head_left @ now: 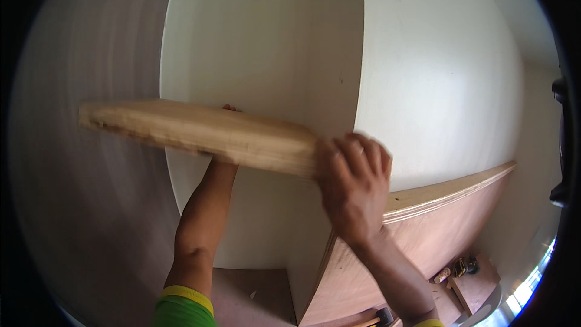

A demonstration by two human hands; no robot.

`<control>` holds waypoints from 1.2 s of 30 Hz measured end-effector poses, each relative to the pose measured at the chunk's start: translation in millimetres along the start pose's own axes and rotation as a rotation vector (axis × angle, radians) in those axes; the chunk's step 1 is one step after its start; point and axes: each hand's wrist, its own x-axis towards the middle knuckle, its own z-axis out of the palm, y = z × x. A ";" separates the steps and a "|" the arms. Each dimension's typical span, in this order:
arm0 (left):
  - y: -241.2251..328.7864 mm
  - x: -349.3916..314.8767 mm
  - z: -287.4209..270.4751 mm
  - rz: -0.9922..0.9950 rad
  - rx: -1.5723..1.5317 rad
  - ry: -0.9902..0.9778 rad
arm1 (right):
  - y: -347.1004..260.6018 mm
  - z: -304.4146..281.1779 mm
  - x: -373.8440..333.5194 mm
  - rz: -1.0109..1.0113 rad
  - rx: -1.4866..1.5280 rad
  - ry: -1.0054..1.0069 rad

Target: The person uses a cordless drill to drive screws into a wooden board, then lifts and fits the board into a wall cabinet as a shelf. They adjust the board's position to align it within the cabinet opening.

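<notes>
A light wooden board (pixel 200 130), blurred by motion, is held up in front of a tall pale cabinet recess (pixel 254 36), tilted with its left end higher. Its near edge looks rough and dark in places along the left half. My right hand (pixel 354 188) is closed around the board's right end, beside the recess's right side wall. Reaching under the board, my left arm goes behind it. Only the fingertips of my left hand (pixel 230 108) show over its far edge; the palm is hidden.
A white panel (pixel 442 72) stands right of the recess, above a plywood ledge (pixel 451 191). A brownish panel (pixel 91 206) is on the left. A power tool (pixel 465 265) lies at lower right. A black-headed hammer (pixel 384 316) is at the bottom. A small white scrap (pixel 253 295) lies on the recess floor.
</notes>
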 end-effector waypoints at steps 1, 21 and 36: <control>4.0 12.6 15.1 -0.007 0.095 0.143 | 8.1 0.0 14.7 -0.007 0.021 0.067; 104.6 25.0 173.0 0.012 0.191 -0.713 | 82.0 15.7 213.5 -0.235 -0.021 0.473; 46.3 5.3 167.4 0.110 0.105 -0.571 | 54.3 5.9 170.4 -0.209 -0.161 0.165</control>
